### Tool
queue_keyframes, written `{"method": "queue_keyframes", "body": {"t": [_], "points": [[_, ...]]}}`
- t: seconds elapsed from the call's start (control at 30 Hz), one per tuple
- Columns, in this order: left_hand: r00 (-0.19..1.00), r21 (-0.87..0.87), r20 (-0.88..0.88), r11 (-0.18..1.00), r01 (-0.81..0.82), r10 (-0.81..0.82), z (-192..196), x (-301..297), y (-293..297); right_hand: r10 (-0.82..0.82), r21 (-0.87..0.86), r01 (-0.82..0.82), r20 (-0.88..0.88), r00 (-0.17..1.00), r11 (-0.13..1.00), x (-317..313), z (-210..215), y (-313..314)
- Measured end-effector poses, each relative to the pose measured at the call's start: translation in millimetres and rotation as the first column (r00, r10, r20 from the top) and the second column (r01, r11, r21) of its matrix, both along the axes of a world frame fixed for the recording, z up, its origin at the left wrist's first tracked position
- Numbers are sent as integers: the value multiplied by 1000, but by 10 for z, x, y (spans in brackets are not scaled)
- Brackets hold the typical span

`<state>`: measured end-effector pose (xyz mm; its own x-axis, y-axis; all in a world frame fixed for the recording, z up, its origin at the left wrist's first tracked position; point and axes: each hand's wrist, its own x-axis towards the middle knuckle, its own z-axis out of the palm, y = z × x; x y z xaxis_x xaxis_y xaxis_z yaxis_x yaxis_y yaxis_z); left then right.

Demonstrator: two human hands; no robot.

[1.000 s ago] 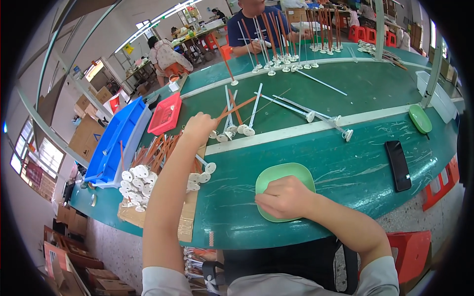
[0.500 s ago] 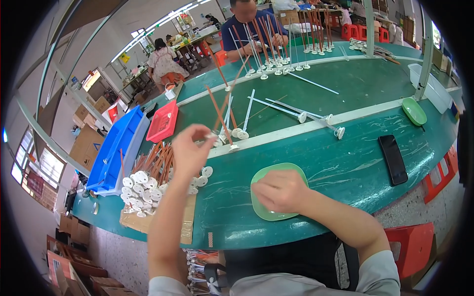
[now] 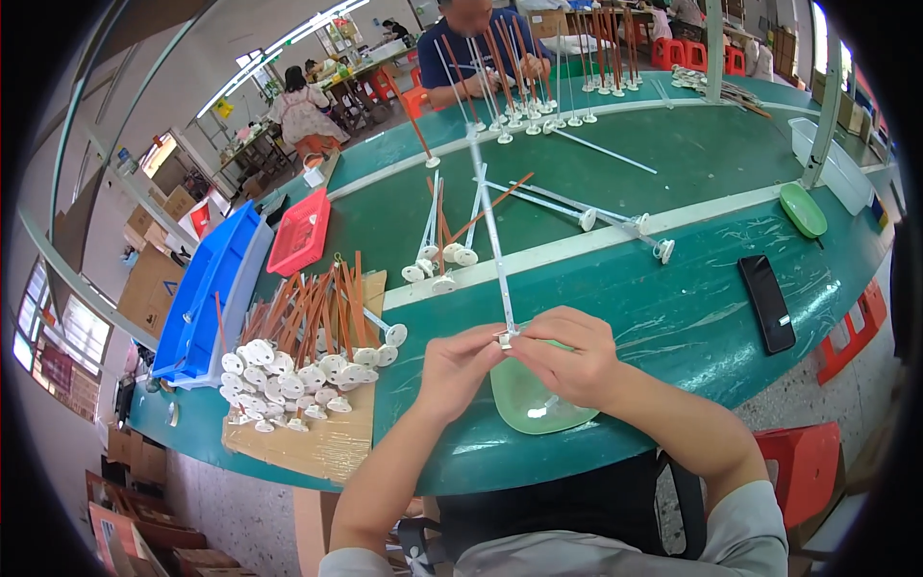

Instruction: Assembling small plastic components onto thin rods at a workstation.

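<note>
A thin whitish stick [image 3: 493,236] rises from between my hands, with a small white fitting [image 3: 505,339] at its lower end. My left hand [image 3: 457,373] pinches that end from one side. From the other side my right hand [image 3: 579,358] has its fingertips closed on the same end. They partly hide the fitting. Beneath my right hand lies a shallow green dish [image 3: 535,412]; its contents are hard to make out. To the left, brown sticks with round white bases [image 3: 288,385] are heaped on a cardboard sheet [image 3: 336,447].
Several loose sticks [image 3: 548,204] with white bases lie beyond a pale strip. At left are a blue bin [image 3: 213,308] and a red basket [image 3: 300,236]. A black phone [image 3: 766,303] and a second green dish [image 3: 803,212] lie right. A person [image 3: 490,58] works across the table.
My left hand has come back from the loose sticks toward me, bringing the whitish stick. Both hands now meet at its lower end above the dish.
</note>
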<state>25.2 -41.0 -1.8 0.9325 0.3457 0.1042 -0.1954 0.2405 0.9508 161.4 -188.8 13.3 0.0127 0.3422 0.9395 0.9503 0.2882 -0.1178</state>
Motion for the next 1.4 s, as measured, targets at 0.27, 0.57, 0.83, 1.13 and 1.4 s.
{"method": "queue_keyframes", "body": {"t": [0.27, 0.57, 0.83, 1.13, 1.4], "points": [[1000, 165, 16, 986, -4, 1, 52, -62, 102, 66, -19, -66, 0, 998, 998, -43, 82, 9], [982, 150, 167, 986, 69, -94, 104, -58, 26, 103, 44, -105, 55, 993, 994, -44, 120, 1], [980, 81, 124, 986, 148, -157, 66, -101, 62, 159, 30, -160, 24, 987, 987, -49, 117, -8], [982, 38, 96, 986, 162, -165, 69, -115, 21, 175, -16, -174, 66, 982, 985, -32, 127, -31], [959, -159, 262, 976, 151, -106, 61, -65, -100, 38, 64, -34, -63, 997, 997, -107, 132, -7]]}}
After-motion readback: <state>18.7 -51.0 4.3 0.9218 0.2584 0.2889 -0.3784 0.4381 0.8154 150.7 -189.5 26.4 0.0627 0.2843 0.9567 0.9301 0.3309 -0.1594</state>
